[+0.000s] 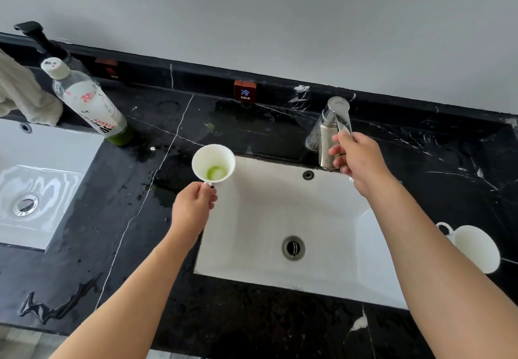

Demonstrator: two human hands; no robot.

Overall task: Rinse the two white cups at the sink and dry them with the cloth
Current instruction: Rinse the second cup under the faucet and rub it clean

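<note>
- Head view: we hold a white cup (213,164) by its handle with our left hand (192,206), fingers pinched around it, at the left rim of the white sink (252,246); a green residue sits in the cup's bottom.
- Our right hand (357,156) curls its fingers round the chrome tap (333,128) behind the basin.
- A second white cup (476,248) stands on the black marble counter (252,316) right of the sink, partly hidden by our right forearm.
- A pale cloth (22,92) lies at far left, beside a bottle (87,100).
</note>
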